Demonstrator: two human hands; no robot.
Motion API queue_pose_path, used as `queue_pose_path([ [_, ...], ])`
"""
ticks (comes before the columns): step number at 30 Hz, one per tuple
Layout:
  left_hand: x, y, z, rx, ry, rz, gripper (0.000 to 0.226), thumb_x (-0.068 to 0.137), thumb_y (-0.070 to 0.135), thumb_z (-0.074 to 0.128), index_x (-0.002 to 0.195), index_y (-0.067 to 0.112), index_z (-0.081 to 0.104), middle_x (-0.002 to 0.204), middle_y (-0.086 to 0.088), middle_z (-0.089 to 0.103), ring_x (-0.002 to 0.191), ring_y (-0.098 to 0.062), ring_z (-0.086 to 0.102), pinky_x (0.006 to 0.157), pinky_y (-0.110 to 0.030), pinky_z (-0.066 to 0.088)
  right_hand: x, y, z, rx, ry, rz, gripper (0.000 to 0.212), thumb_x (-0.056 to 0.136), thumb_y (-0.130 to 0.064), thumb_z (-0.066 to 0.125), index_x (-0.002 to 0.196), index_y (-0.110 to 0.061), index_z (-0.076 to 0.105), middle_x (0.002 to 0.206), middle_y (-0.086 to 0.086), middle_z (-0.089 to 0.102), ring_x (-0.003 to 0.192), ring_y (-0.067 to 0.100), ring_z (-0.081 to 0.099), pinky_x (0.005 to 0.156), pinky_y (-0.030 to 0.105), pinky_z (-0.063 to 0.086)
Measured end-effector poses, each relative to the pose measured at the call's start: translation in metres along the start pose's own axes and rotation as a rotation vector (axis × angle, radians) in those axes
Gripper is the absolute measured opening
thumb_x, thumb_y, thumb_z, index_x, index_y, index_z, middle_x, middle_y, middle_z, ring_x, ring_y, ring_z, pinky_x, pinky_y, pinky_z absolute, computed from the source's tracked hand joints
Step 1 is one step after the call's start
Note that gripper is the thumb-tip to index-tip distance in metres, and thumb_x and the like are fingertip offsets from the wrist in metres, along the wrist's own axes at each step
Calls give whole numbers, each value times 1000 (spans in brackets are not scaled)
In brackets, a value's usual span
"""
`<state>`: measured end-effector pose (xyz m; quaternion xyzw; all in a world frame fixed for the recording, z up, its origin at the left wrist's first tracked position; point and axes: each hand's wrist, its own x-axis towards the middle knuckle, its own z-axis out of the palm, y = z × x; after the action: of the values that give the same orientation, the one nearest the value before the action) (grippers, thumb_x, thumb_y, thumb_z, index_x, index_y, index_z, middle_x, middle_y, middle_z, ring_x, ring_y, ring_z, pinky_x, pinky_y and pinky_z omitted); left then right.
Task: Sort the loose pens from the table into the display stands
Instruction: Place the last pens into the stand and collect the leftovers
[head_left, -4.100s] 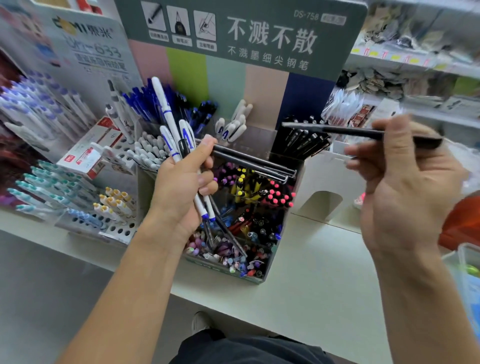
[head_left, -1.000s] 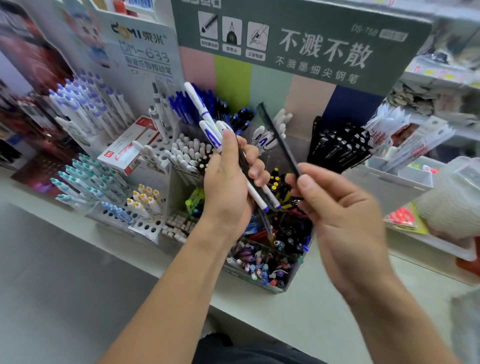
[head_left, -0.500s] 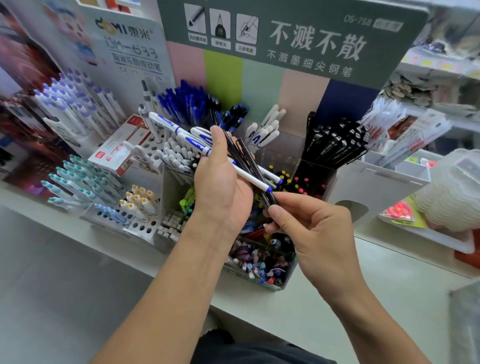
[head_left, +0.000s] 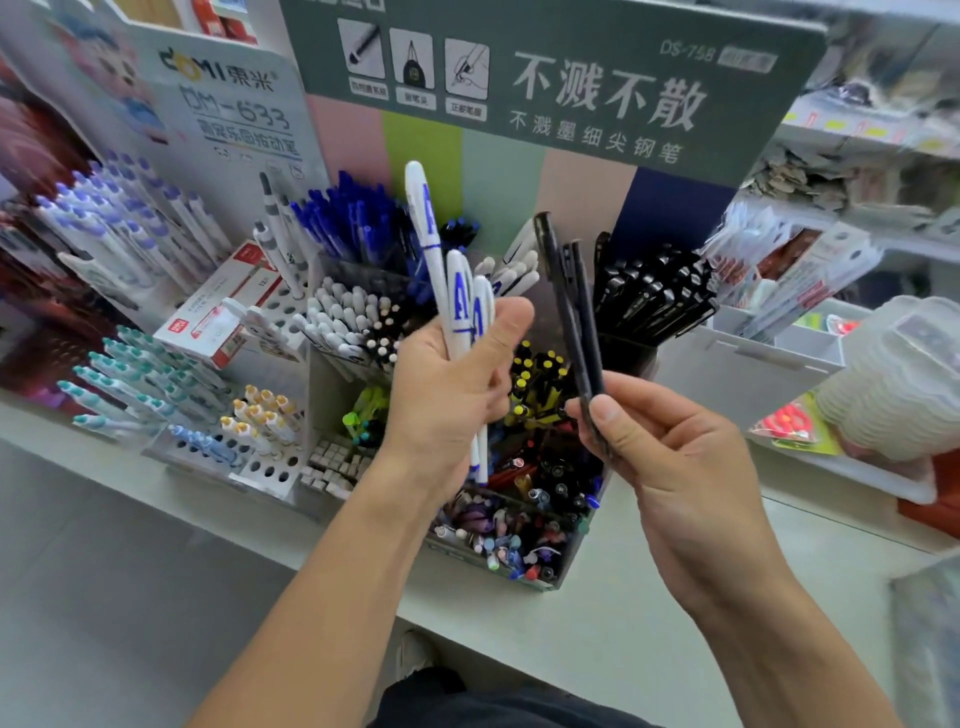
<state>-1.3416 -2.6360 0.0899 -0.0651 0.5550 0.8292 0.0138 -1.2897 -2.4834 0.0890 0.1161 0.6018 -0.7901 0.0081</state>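
The left hand (head_left: 447, 384) grips three white plastic pens with blue print (head_left: 457, 291). Beside it, the right hand (head_left: 670, 447) pinches slim black plastic pens (head_left: 569, 296) near their lower ends; light, stiff, likely slippery.

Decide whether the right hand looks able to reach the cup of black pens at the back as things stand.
Probably yes. The right hand grips black pens, and the cup of black pens stands just behind them with nothing between.

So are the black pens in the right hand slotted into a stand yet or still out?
Out. The right hand pinches the black pens upright in the air before the display stand.
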Motion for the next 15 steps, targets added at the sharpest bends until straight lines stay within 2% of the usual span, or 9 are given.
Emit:
queue_pose_path([
  [2, -5, -1, 10, -2, -2, 0, 31, 73, 27, 79, 90, 5, 66, 53, 3, 37, 39, -6, 27, 37, -18, 25, 0, 3, 3, -47, -20, -31, 32, 80, -13, 71, 111, -6, 73, 95, 11, 78, 91, 19, 75, 81, 22, 57],
  [5, -7, -3, 19, 5, -17, 5, 32, 79, 14, 79, 69, 10, 49, 49, 7, 37, 37, -3, 32, 37, -16, 29, -1, 6, 3, -162, -54, -89, 28, 80, -14, 73, 108, -9, 75, 94, 7, 79, 93, 22, 76, 84, 27, 59],
  [8, -3, -1, 17, 55, -105, -16, 37, 81, 16, 78, 67, 14, 43, 51, 5, 31, 39, -7, 25, 38, -18, 23, 6, -5, -5, -315, -115, -106, 29, 75, -22, 74, 103, -14, 77, 92, 0, 79, 88, 15, 75, 83, 27, 58],
  [10, 0, 1, 13, 121, -167, -35, 38, 78, 21, 79, 65, 17, 44, 54, 4, 27, 42, -9, 20, 39, -22, 17, 17, -21, -14, -394, -107, -161, 31, 73, -28, 74, 103, -18, 77, 85, -7, 77, 75, 8, 70, 74, 21, 54],
  [12, 1, 3, 11, 210, -241, -56, 37, 77, 22, 79, 57, 24, 47, 51, 6, 29, 41, -9, 19, 38, -21, 17, 27, -39, -16, -411, -105, -232, 33, 74, -33, 72, 105, -22, 75, 76, -6, 70, 64, 6, 61, 62, 16, 49],
  [15, -2, 7, 18, 285, -345, -89, 34, 72, 24, 78, 51, 26, 52, 48, 8, 31, 39, -8, 22, 38, -20, 19, 37, -56, -13, -455, -236, -282, 21, 85, -27, 70, 98, -11, 75, 68, -4, 68, 56, -1, 54, 55, 11, 42],
])
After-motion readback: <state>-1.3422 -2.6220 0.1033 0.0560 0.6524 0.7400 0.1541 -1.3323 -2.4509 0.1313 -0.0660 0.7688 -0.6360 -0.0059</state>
